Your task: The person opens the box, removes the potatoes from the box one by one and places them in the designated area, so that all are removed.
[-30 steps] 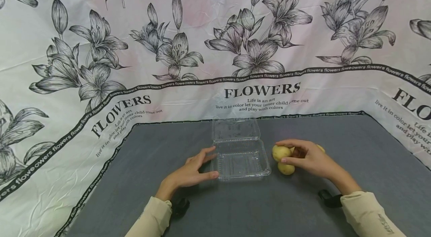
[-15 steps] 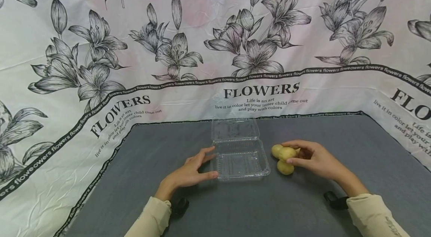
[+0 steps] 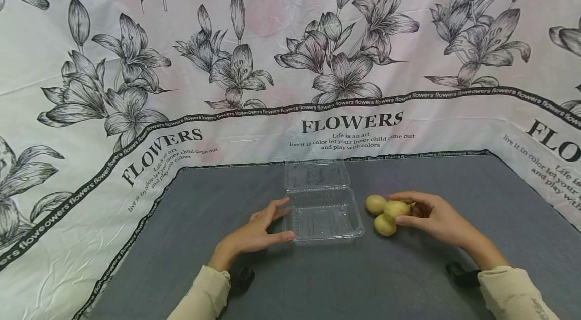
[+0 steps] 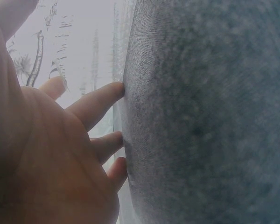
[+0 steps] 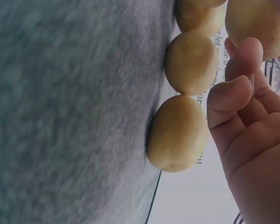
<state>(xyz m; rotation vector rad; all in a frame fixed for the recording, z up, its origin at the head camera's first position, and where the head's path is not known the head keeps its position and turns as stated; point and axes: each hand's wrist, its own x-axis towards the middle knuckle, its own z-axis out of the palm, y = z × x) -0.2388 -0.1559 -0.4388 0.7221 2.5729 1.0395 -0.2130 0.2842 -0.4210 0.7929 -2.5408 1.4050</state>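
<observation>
My right hand [image 3: 431, 216] pinches a yellow potato [image 3: 397, 210] between thumb and fingers. In the right wrist view this potato [image 5: 256, 28] is off the table surface, higher than the others. Two more potatoes, one farther back [image 3: 376, 204] and one nearer [image 3: 385, 225], lie to its left. Several potatoes stand in a row in the right wrist view, the closest [image 5: 177, 134] below my curled fingers. A clear plastic clamshell box [image 3: 327, 236] stands with its lid [image 3: 317, 174] folded back. My left hand [image 3: 254, 231] touches the box's left side, fingers extended and thumb by the front corner.
The grey tabletop [image 3: 317, 279] runs back to a white flower-printed cloth [image 3: 254, 138] hung behind it and along the sides. Dark straps [image 3: 460, 274] show under both wrists, beside the light sleeves [image 3: 513, 289].
My right hand has moved to the right with the pinched potato, uncovering more of the two potatoes at its left. The left hand and the box have stayed in place.
</observation>
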